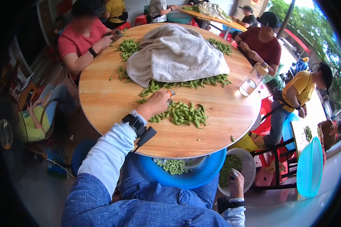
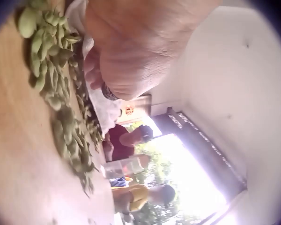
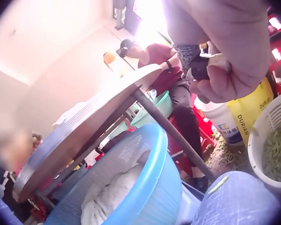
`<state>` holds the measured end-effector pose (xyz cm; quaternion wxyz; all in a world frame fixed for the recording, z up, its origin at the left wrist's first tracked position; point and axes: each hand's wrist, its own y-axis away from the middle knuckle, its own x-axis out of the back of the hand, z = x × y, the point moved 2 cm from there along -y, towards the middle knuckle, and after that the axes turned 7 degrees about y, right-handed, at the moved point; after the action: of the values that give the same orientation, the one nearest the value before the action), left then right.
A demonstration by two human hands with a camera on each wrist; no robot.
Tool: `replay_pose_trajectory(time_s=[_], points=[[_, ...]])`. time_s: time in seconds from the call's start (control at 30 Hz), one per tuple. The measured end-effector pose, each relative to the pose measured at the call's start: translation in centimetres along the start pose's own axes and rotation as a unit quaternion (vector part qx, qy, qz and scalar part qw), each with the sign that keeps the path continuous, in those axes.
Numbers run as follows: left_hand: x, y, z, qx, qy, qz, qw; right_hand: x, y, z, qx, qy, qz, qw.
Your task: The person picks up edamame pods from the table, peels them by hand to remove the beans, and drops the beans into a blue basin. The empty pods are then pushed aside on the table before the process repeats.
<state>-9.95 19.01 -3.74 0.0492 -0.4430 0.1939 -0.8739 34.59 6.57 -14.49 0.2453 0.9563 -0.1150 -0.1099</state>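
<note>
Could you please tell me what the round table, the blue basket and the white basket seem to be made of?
Round table: wood, smooth with a light sheen; grain lines and plank joints show.
Blue basket: likely plastic, glossy; a moulded grid of small holes in the right wrist view.
White basket: probably plastic too, matte; an even lattice wall.
</note>
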Motion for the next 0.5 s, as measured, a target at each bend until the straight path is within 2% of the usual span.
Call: replay_pose_trajectory(time_s=[0.1, 0.2, 0.23, 0.33, 0.37, 0.4, 0.43, 0.5], points=[[-0.4, -0.7, -0.8, 0.005, -0.080, -0.047, 0.996, -2.4, 1.3, -0.9, 0.042, 0.077, -0.112, 0.990], [-0.4, -0.8, -1.7, 0.086, 0.002, -0.061, 0.994, -5.6, 3.5, -3.0, 0.106, 0.166, -0.148, 0.969], [0.2, -0.7, -1.2, 0.078, 0.002, -0.060, 0.995, -6.4, 3.7, -3.5, 0.109, 0.193, -0.160, 0.962], [1.8, 0.4, 1.1, 0.046, -0.099, 0.023, 0.994, -10.0, 5.2, -4.9, 0.179, 0.231, -0.203, 0.935], [2.2, 0.9, 2.0, 0.032, -0.118, 0.047, 0.991, -11.4, 5.9, -5.6, 0.175, 0.231, -0.223, 0.931], [2.4, 1.9, 3.1, 0.074, 0.026, 0.038, 0.996, -12.9, 6.6, -6.2, 0.198, 0.223, -0.262, 0.918], [2.4, 2.8, 4.5, 0.115, 0.169, 0.032, 0.978, -14.2, 7.2, -6.6, 0.203, 0.214, -0.285, 0.912], [2.2, 5.0, 7.5, 0.192, 0.428, 0.001, 0.883, -16.6, 8.1, -7.0, 0.200, 0.183, -0.337, 0.902]])
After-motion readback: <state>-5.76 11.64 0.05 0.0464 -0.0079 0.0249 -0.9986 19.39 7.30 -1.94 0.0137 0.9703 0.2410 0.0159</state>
